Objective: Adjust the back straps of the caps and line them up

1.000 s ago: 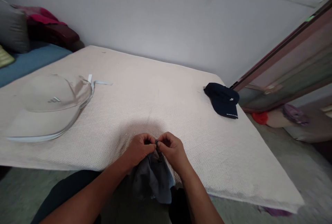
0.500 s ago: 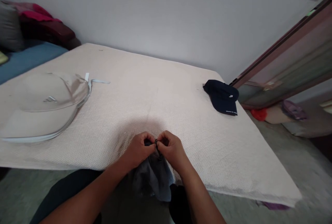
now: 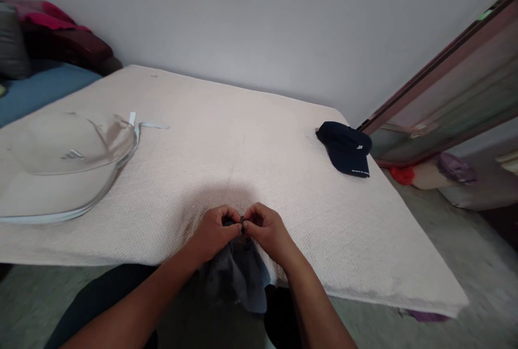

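Note:
My left hand (image 3: 218,230) and my right hand (image 3: 266,230) meet at the near edge of the cloth-covered table (image 3: 202,122). Both pinch a small dark piece at the top of a dark grey cloth item (image 3: 238,276), which hangs down over the edge. Fingertips hide most of that piece. A beige cap (image 3: 73,160) with a small logo and a loose strap lies at the left. Far to the right, a navy cap (image 3: 345,146) rests with its brim toward me.
Beyond the left end of the table are a blue surface (image 3: 44,90), a grey cushion (image 3: 12,41) and pink cloth (image 3: 50,17). A wall runs behind. Framed panels (image 3: 445,90) stand at the right, with a red item (image 3: 402,175) on the floor.
The view has shifted slightly, moving both caps a little in the picture. My hands keep nearly the same pinch on the grey cloth item.

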{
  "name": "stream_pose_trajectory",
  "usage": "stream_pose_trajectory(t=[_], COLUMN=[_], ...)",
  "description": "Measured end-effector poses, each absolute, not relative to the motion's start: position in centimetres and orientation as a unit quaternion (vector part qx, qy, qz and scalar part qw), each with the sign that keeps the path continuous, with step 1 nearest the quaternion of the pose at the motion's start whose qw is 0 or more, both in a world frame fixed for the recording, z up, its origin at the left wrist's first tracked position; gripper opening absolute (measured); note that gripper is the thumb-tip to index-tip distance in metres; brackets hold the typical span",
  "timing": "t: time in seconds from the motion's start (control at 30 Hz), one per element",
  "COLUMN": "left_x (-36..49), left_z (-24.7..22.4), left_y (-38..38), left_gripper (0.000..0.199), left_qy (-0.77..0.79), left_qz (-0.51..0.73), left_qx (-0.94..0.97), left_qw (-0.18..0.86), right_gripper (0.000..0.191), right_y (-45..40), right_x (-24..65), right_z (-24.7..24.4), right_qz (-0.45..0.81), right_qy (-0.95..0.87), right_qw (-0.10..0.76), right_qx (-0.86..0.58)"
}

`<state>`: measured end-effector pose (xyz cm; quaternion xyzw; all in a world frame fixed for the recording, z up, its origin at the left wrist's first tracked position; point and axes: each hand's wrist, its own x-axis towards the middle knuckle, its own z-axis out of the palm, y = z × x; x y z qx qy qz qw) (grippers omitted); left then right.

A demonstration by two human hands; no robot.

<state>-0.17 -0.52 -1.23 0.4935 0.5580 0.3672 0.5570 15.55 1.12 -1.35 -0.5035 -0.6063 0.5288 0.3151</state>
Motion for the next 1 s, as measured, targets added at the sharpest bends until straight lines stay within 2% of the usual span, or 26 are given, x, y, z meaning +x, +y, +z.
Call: stream_pose_trajectory(t=[0.27,0.63,1.0], left_x=[-0.2,-0.3,-0.5], left_z=[-1.3,-1.4,-1.5], left_y=[-0.4,-0.4,-0.7], left_gripper=[0.007,0.008,0.010], left_qy=[0.570,0.582,0.554], left_qz=[0.375,0.369,0.378], left_qx=[0.494,0.487,0.399], left_qw=[0.538,0.537,0.625], right_gripper=[0.007,0.006,0.006], right_y=[1.1,1.1,1.1], right_x=[14.5,14.6,14.8], right_z=[-1.3,-0.9,-0.5], right_qz=[0.454,0.455,0.446], right_qy=[-0.607,-0.628,-0.633], right_qw=[0.334,0.313,0.294], right_qx=[-0.559,-0.548,-0.560])
